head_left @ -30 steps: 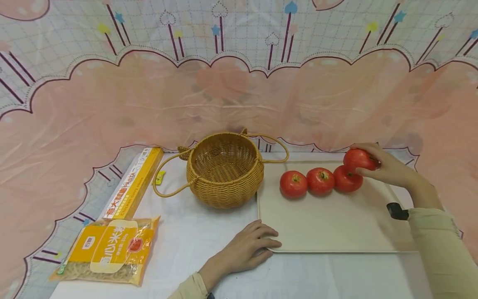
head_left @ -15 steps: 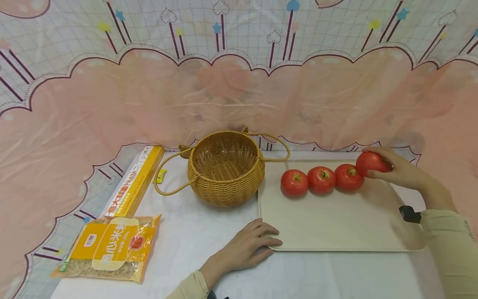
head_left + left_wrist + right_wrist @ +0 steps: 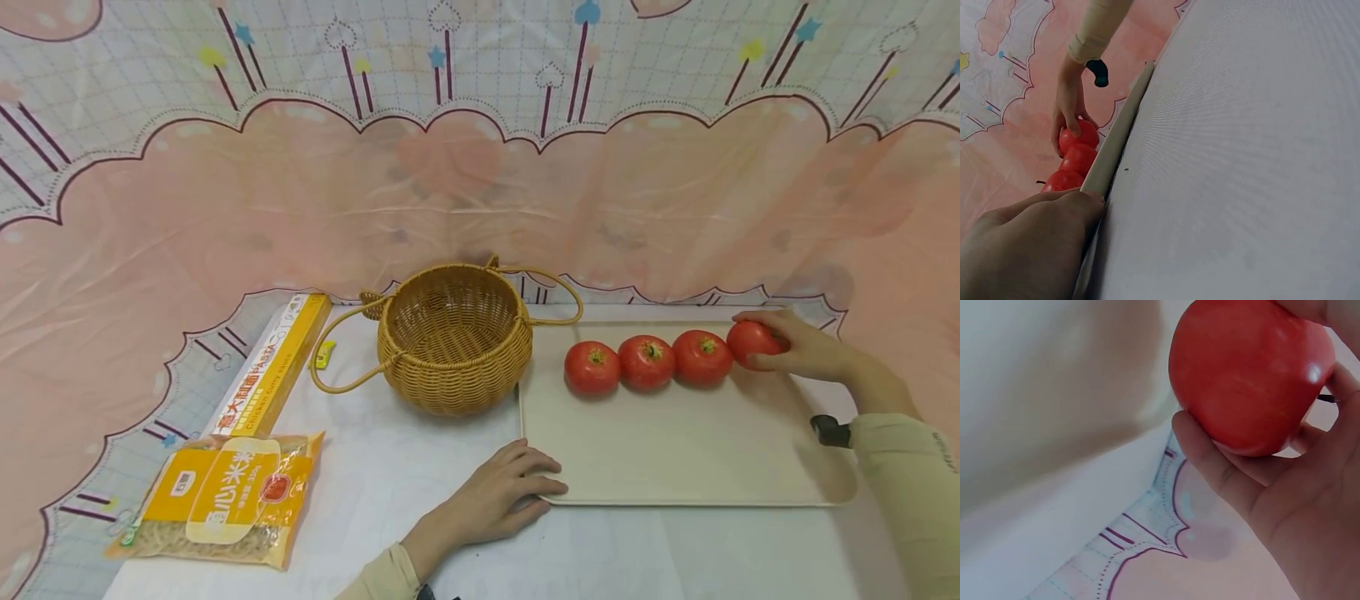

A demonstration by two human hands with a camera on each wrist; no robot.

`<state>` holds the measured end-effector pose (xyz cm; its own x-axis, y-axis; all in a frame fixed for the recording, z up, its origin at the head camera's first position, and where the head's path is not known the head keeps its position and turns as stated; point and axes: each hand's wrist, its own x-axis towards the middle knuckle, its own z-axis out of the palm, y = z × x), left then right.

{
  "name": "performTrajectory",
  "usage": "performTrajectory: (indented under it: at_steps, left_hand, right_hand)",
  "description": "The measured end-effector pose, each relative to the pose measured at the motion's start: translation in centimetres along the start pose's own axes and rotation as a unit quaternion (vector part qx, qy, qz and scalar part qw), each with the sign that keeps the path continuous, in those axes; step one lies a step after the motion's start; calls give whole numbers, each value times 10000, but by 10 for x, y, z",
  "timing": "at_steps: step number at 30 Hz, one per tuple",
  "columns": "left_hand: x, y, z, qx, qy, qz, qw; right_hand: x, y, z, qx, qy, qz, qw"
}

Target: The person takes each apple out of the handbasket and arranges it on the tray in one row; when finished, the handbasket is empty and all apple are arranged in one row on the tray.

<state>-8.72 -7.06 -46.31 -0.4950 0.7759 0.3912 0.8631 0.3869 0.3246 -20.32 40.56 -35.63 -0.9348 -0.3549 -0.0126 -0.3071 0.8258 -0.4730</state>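
Observation:
My right hand [image 3: 806, 348] holds a red tomato [image 3: 752, 344] at the back right of the cream tray [image 3: 675, 450], thumb and fingers around its sides. In the right wrist view the smooth tomato [image 3: 1247, 375] fills the grasp. To its left, three more tomatoes sit in a row on the tray: a near one [image 3: 702, 358], a middle one [image 3: 647, 363] and a far-left one [image 3: 592, 368]. My left hand [image 3: 495, 496] rests at the tray's front left corner, fingers over its rim. The left wrist view shows that hand [image 3: 1035, 244] against the tray edge [image 3: 1119, 137].
A wicker basket [image 3: 450, 387] with two handles stands left of the tray, its inside visible and bare. Further left lie a yellow and white pasta box [image 3: 273, 367], a small yellow item [image 3: 323, 355] and a bag of noodles [image 3: 217, 500]. A patterned cloth [image 3: 480, 192] hangs behind.
My right hand has carried the tomato rightward and then down, from above the third tomato to beside it at the row's right end. The left hand has stayed put.

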Motion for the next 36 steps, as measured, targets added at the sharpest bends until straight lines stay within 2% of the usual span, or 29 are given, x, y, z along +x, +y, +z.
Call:
performTrajectory:
  at_steps: [4,11,19,26,31,36]
  left_hand:
    - [-1,1,-1,-41,-71,-43,10000]
    - [-2,2,-2,-65,-96,-96,9999]
    - [-3,3,-3,-21,-74,-40,10000]
    - [-3,3,-2,-78,-116,-73,9999]
    - [-2,3,-4,-200,-132,-95,9997]
    - [-4,2,-6,-400,-139,-116,9990]
  right_hand:
    - [1,4,5,-60,-4,-110,9999]
    - [6,5,7,-223,-325,79,9992]
    - [8,6,12,-384,-467,80,9981]
    - [5,5,16,-401,-291,57,9988]
    - [2,10,19,-118,-232,237,9994]
    - [-4,17,26,192,-84,240,9995]
